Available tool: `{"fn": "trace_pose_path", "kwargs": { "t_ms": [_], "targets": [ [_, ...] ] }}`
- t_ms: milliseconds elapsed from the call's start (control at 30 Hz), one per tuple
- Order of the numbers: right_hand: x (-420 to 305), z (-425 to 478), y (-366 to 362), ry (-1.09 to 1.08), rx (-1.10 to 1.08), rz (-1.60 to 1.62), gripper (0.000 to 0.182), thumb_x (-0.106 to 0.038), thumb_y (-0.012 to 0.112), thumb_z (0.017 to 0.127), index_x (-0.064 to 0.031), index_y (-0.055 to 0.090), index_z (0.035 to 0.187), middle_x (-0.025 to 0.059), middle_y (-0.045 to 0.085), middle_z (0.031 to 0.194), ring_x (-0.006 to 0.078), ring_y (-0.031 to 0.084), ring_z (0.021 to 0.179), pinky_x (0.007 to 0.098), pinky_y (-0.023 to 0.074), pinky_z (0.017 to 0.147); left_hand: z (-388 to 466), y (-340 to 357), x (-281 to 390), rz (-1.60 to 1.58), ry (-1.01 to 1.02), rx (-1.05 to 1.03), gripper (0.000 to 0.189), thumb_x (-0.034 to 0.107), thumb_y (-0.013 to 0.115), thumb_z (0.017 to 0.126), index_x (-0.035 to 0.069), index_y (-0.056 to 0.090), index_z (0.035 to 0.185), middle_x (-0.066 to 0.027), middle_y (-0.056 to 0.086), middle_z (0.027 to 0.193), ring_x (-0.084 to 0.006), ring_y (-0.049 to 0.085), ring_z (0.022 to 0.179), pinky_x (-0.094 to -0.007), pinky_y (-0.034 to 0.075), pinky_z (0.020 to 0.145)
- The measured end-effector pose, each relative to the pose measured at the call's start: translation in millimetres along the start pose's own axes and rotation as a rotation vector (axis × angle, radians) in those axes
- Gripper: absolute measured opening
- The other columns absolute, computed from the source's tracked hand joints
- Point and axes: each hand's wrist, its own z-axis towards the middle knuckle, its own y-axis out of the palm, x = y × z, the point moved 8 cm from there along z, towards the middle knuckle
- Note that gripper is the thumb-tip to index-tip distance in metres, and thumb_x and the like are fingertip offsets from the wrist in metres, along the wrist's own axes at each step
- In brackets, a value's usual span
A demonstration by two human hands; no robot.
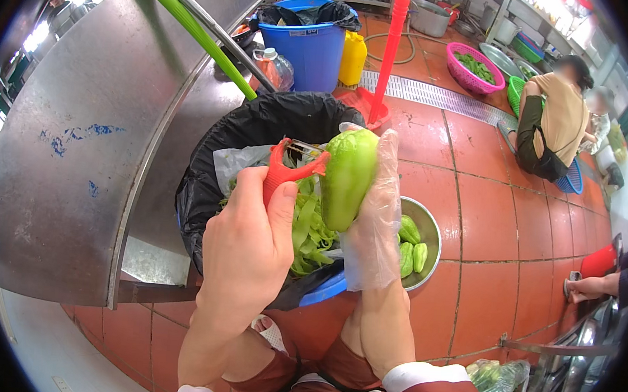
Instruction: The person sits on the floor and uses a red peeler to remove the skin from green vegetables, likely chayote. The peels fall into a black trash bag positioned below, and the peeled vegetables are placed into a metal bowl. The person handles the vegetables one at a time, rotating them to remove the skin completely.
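In my left hand (249, 235) is a red Y-shaped peeler (288, 173), its metal blade close beside a green chayote (347, 179). My right hand (380, 216), in a clear plastic glove, grips that chayote; its upper skin looks pared while most of the side facing me is smooth and pale green. Both hands are over a blue bin (324, 293) lined with a black bag (292, 111). Long green peelings (309, 233) and a whitish plastic bag (235, 161) lie inside it. Just right of my gloved hand, a metal bowl (433, 257) on the floor holds several chayotes (407, 258).
A steel counter (64, 143) stands at left, with a green handle (194, 32) slanting past it. Beyond the bin are a red dustpan (390, 50), a second blue bin (301, 52) and a yellow jug (353, 58). Two people crouch at right near a pink basket (475, 68).
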Motion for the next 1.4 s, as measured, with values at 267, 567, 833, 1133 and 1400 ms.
{"fn": "trace_pose_path", "kwargs": {
  "t_ms": [267, 567, 833, 1133, 1400],
  "targets": [
    [6.2, 8.1, -3.4, -0.134, -0.043, -0.245, 0.068, -0.063, 0.059, 0.105, -0.0031, 0.062, 0.137, 0.0083, 0.072, 0.111, 0.0155, 0.07, 0.096, 0.0329, 0.0588, 0.086, 14.8, 15.5, 12.6, 0.061, 0.076, 0.018, 0.027, 0.029, 0.055, 0.112, 0.002, 0.056, 0.114, -0.0232, 0.071, 0.091, -0.0475, 0.07, 0.077, -0.0555, 0.054, 0.066],
    [19.5, 6.1, -6.7, -0.054, 0.083, -0.154, 0.051, -0.054, 0.066, 0.105, -0.0046, 0.07, 0.119, 0.003, 0.07, 0.108, 0.0102, 0.063, 0.093, 0.0276, 0.0528, 0.082, -0.4, 41.3, -5.5, 0.084, 0.073, 0.069, 0.023, 0.023, 0.053, 0.112, 0.004, 0.055, 0.124, -0.0253, 0.072, 0.094, -0.0485, 0.07, 0.08, -0.0565, 0.054, 0.064],
    [0.9, -14.7, 8.6, 0.062, 0.239, -0.022, 0.055, -0.062, 0.053, 0.108, -0.0096, 0.07, 0.104, 0.0038, 0.071, 0.091, 0.0176, 0.068, 0.079, 0.0357, 0.0583, 0.073, -22.5, 65.4, -11.5, 0.159, 0.037, 0.017, 0.023, 0.022, 0.058, 0.108, 0.002, 0.055, 0.119, -0.0244, 0.068, 0.089, -0.0474, 0.069, 0.073, -0.0553, 0.055, 0.059],
    [-4.4, 25.9, -39.8, 0.143, 0.22, 0.357, 0.056, -0.063, 0.062, 0.101, -0.0075, 0.069, 0.105, 0.011, 0.072, 0.09, 0.0244, 0.07, 0.079, 0.0365, 0.0612, 0.069, -46.3, 43.3, -59.6, 0.167, -0.15, -0.197, 0.027, 0.028, 0.052, 0.111, 0.002, 0.058, 0.117, -0.0275, 0.072, 0.093, -0.0518, 0.07, 0.082, -0.0597, 0.054, 0.068],
    [22.6, 18.2, -11.1, 0.215, 0.113, 0.353, 0.05, -0.052, 0.063, 0.106, -0.0034, 0.067, 0.115, 0.0146, 0.072, 0.099, 0.0244, 0.071, 0.085, 0.0348, 0.0614, 0.076, -7.0, 3.4, -41.2, 0.123, -0.139, -0.157, 0.029, 0.03, 0.055, 0.111, 0.002, 0.063, 0.114, -0.0268, 0.071, 0.086, -0.0496, 0.07, 0.086, -0.0565, 0.052, 0.071]
  ]
}}
